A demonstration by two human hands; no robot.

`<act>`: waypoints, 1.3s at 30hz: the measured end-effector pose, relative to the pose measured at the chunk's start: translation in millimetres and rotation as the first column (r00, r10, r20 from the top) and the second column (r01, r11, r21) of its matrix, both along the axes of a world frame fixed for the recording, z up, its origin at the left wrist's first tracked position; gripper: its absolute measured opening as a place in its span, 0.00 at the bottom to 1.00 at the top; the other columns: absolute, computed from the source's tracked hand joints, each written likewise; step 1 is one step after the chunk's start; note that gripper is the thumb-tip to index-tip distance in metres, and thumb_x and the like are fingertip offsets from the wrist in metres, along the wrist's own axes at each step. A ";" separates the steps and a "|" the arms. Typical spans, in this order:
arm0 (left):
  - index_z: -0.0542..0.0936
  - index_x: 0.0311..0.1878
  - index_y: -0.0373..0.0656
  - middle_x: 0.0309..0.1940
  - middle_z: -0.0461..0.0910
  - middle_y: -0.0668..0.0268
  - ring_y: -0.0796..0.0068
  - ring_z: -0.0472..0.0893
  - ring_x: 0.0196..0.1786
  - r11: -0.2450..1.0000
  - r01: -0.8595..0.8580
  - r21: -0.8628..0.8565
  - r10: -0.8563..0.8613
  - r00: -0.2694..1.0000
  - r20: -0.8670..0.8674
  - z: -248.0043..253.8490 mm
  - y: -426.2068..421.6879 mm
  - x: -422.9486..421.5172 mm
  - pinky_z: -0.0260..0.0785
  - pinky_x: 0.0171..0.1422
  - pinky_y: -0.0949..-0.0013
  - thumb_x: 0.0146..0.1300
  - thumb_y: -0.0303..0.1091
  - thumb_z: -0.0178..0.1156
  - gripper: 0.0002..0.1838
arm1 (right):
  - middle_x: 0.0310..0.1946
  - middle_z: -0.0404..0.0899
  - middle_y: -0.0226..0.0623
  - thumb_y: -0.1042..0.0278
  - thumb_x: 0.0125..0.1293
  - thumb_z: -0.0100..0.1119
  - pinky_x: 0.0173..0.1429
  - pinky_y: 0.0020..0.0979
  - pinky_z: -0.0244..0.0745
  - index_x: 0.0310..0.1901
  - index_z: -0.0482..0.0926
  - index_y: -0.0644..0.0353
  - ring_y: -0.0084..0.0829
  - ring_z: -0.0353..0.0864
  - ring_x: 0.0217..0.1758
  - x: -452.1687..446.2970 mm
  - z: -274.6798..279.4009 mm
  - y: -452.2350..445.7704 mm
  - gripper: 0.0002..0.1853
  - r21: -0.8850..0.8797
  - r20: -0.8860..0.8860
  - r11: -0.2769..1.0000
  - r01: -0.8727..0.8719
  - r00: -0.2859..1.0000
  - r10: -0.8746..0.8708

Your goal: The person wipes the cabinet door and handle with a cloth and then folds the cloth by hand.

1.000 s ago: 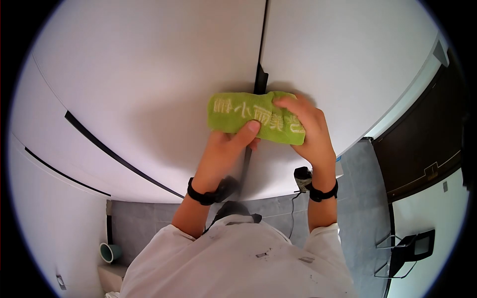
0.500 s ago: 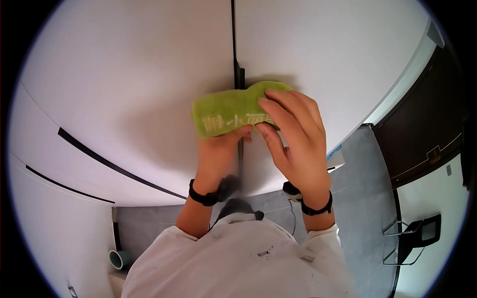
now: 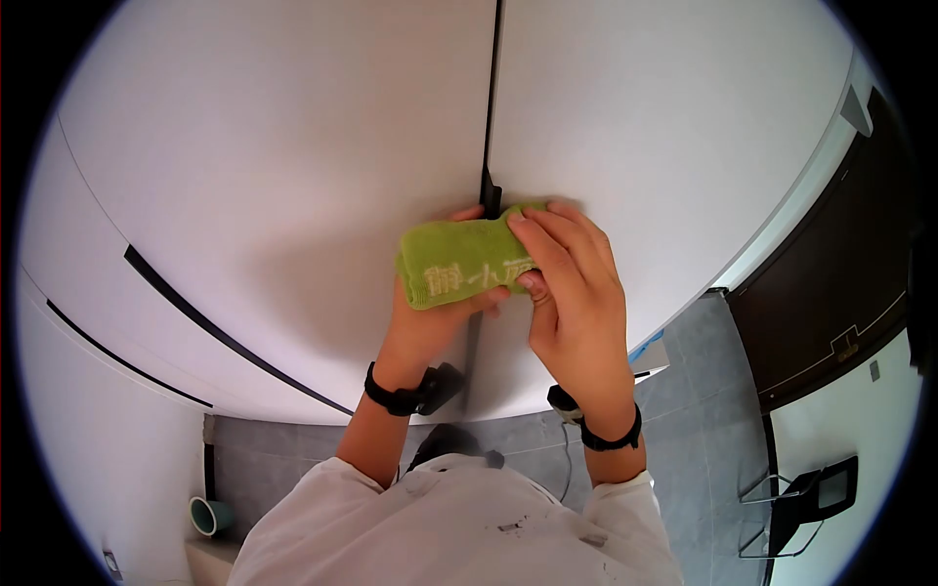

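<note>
A folded green towel (image 3: 454, 256) with pale lettering along its lower side is held up in front of white cabinet doors. My left hand (image 3: 425, 327) is wrapped round it from behind and below, with some fingertips showing over the top edge and the thumb underneath. On the right end, my right hand (image 3: 581, 293) grips the towel, its fingers over the top and front and its thumb below. Just behind the towel is the black handle (image 3: 491, 195) on the seam between the doors; the towel hides its lower part.
White cabinet doors (image 3: 293, 117) fill the area ahead, with a long black handle strip (image 3: 225, 327) at left. A green pot (image 3: 210, 516) stands at lower left. To the right are a dark door (image 3: 821, 273), a black chair (image 3: 816, 498) and grey floor (image 3: 699, 391).
The towel and both hands sit slightly lower in view. The right end of the towel now looks more bunched under the right hand, and left fingertips show above it. The view has shifted a little.
</note>
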State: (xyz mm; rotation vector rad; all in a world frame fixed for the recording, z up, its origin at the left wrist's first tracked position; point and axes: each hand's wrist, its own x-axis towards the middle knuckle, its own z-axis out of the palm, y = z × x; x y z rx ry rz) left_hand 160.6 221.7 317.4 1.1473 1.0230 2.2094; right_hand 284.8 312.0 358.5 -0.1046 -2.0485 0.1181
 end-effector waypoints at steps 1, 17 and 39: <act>0.69 0.61 0.35 0.47 0.79 0.60 0.72 0.82 0.41 0.999 0.025 -0.025 -0.025 1.000 -0.012 -1.7 -1.6 -1.9 0.77 0.35 0.71 0.51 0.18 0.70 0.33 | 0.50 0.77 0.41 0.84 0.46 0.61 0.54 0.39 0.73 0.51 0.78 0.60 0.45 0.77 0.52 0.4 0.1 1.4 0.26 -0.033 0.015 0.999 -0.034 0.999 0.034; 0.74 0.49 0.34 0.39 0.81 0.61 0.70 0.81 0.33 0.998 0.020 0.064 -0.029 0.990 0.141 -22.0 -11.4 4.3 0.74 0.36 0.70 0.61 0.19 0.54 0.12 | 0.43 0.79 0.39 0.68 0.51 0.70 0.43 0.37 0.75 0.47 0.79 0.59 0.42 0.76 0.42 -26.3 -18.7 -0.7 0.20 -0.120 -0.177 0.978 -0.173 0.973 0.151; 0.74 0.53 0.39 0.42 0.80 0.65 0.74 0.80 0.41 0.979 -0.058 0.194 0.026 0.986 0.164 -26.8 3.7 19.0 0.75 0.39 0.68 0.63 0.43 0.65 0.22 | 0.47 0.76 0.42 0.70 0.52 0.73 0.46 0.31 0.72 0.49 0.76 0.63 0.37 0.75 0.46 -16.2 -39.8 -9.4 0.22 -0.268 -0.411 0.959 -0.090 0.911 -0.029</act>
